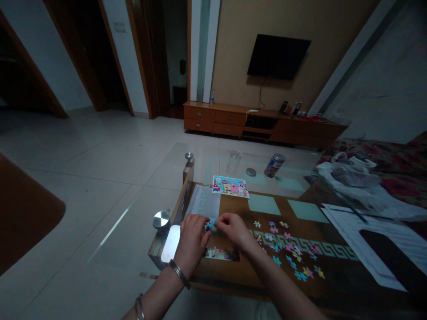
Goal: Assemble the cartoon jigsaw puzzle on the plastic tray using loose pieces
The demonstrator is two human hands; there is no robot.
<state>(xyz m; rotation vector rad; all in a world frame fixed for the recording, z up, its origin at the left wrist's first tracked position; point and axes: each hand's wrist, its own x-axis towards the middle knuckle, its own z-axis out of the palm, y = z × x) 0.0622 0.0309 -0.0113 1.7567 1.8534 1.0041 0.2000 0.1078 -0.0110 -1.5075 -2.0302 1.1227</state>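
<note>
My left hand (192,236) has its thumb and fingers closed round a small cluster of blue jigsaw puzzle pieces (210,224). At the right edge of that cluster, my right hand (234,227) pinches with thumb and forefinger; the piece between them is mostly hidden. Just below the hands lies a joined strip of jigsaw pieces (220,254), pink and green. Several loose jigsaw pieces (289,247) are scattered on the glass table to the right of my right hand. A colourful cartoon reference picture (231,186) lies flat beyond my hands.
On the glass-topped table (243,275) stand a clear plastic jar (234,162), a round lid (251,172) and a printed can (275,165). Papers (370,253), a dark phone-like slab (388,260) and a plastic bag (353,178) lie right. Metal knobs (162,219) rise at left.
</note>
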